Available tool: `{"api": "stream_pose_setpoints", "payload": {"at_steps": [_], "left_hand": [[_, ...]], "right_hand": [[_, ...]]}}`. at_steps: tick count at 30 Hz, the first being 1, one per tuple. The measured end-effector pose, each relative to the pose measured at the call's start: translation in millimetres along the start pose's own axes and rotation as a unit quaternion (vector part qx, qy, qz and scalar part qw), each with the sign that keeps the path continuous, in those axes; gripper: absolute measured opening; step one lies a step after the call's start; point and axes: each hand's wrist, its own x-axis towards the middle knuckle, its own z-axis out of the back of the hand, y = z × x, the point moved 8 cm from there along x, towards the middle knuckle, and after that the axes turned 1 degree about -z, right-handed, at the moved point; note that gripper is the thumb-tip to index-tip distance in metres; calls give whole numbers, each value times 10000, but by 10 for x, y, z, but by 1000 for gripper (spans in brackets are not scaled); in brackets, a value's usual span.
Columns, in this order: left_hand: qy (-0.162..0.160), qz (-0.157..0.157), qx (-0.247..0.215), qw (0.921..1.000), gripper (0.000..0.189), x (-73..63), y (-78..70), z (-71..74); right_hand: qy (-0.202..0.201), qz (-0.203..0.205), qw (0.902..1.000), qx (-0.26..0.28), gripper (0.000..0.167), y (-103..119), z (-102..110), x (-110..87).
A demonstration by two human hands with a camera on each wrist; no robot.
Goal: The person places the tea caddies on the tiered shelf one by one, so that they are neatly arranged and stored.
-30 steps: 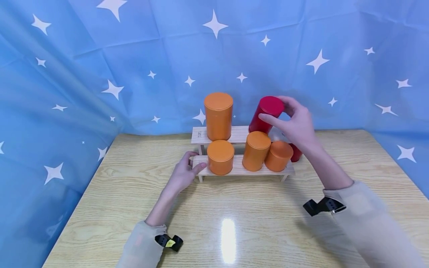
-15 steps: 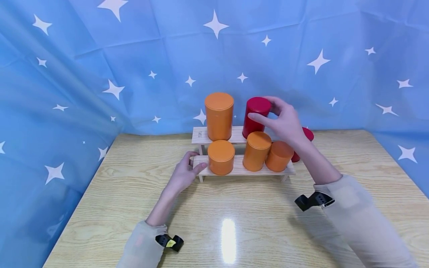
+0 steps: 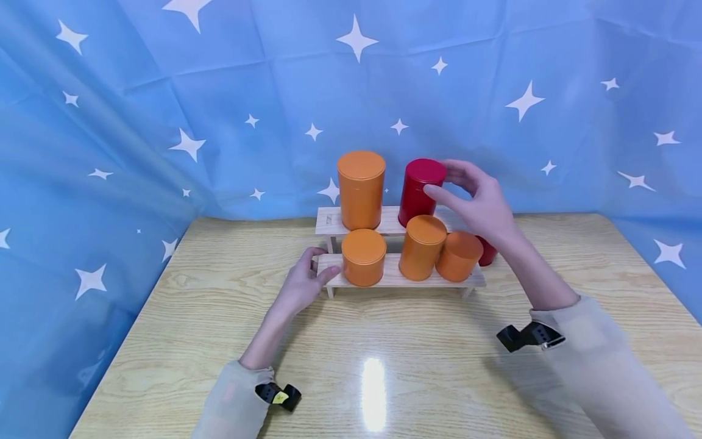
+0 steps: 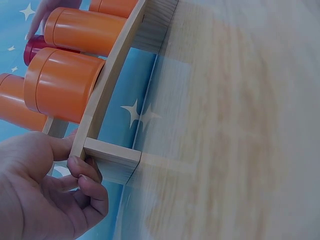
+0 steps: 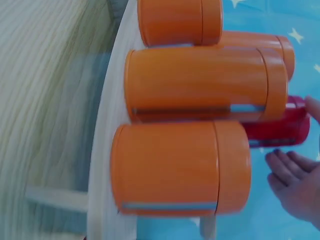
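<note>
A red canister (image 3: pixel 421 198) stands upright on the upper tier of a two-step wooden shelf (image 3: pixel 391 271). My right hand (image 3: pixel 482 204) is just right of it, with thumb and fingers spread apart; a gap shows between hand and canister in the right wrist view. My left hand (image 3: pixel 301 285) pinches the left end of the lower tier between thumb and curled fingers, clearest in the left wrist view. A tall orange canister (image 3: pixel 361 198) shares the upper tier. Below stand a short orange one (image 3: pixel 363 262), a medium one (image 3: pixel 422 250) and another short one (image 3: pixel 459 259).
Another red canister (image 3: pixel 487 251) shows partly behind the shelf's right end, mostly hidden by the shelf items and my right arm. The pale wooden table (image 3: pixel 307 378) extends in front. A blue star-patterned cloth (image 3: pixel 263 91) hangs behind and along the sides.
The red canister went from tilted in my right hand to upright on the upper tier, further left. My right hand has let go and drawn back rightward. The left hand stayed put.
</note>
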Motion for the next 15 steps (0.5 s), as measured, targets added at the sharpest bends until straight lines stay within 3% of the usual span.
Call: {"api": "stream_pose_setpoints", "payload": {"at_steps": [7,15], "left_hand": [[-1,-41,3,10000,52,6,-9,-6],[7,-23,-53,10000,52,0,-4,-9]], "right_hand": [[-306,234,9991,184,51,-174,285,-115],[-452,-106,9987,-203,50,-531,612,-229]]}}
